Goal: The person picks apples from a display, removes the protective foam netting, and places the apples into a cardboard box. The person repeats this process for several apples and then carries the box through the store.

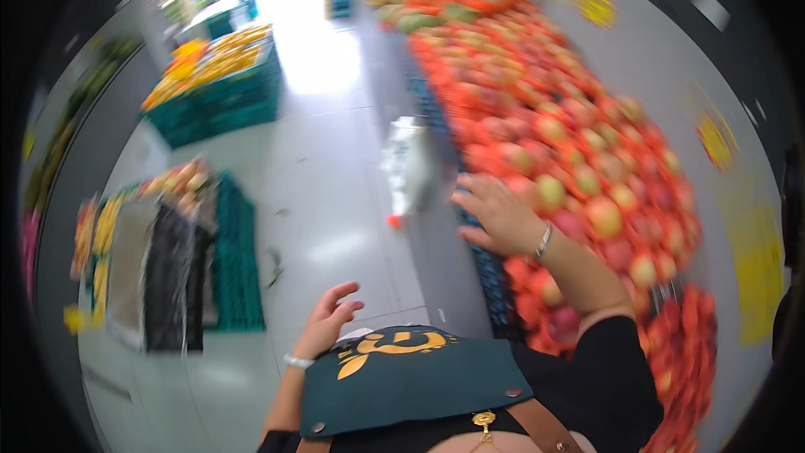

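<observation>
My right hand (pixel 501 214) reaches out over the front edge of a sloping apple display, fingers spread and holding nothing. Beside its fingertips is a blurred, pale translucent plastic bag or bag roll (pixel 409 169) at the display's edge; its exact kind is unclear. Many red and yellow apples (pixel 579 176), a lot of them in red-orange foam nets, lie beneath and beyond this hand. My left hand (pixel 329 321) is held in the air in front of my green apron (pixel 411 369). Its fingers are apart, with nothing in them.
On the left, a green crate (pixel 222 109) holds yellow-orange fruit. Nearer stand another green crate (pixel 239 260) and a black-and-grey box (pixel 172 277). The tiled floor (pixel 327 159) runs between crates and display, with a small red object (pixel 395 221) below the bag.
</observation>
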Available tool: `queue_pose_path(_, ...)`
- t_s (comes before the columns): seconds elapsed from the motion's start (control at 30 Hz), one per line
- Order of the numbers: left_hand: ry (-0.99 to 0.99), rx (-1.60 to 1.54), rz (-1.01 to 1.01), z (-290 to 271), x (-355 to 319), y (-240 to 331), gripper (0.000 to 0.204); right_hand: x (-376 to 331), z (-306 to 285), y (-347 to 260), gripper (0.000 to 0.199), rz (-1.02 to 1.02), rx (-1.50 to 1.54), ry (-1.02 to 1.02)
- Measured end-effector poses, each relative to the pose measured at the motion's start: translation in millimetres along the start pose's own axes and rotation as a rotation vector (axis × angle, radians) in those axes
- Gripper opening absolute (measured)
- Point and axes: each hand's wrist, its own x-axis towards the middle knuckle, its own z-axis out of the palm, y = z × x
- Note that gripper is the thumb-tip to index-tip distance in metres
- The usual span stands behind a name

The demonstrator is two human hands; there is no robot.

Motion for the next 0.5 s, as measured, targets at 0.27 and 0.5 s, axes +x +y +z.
queue_pose_path(0.27, 0.323, 0.049, 0.106, -152.7, -70.5, -6.1, 0.042, 167.5, 123.4, -142.5, 0.052, -0.341, 0.309, -0.456)
queue_pose_path(0.5, 0.683, -0.031, 0.12, -282.8, -152.1, -7.3, 0.04, 334.3, 157.6, -265.3, 0.051, -0.485, 0.48, -0.509)
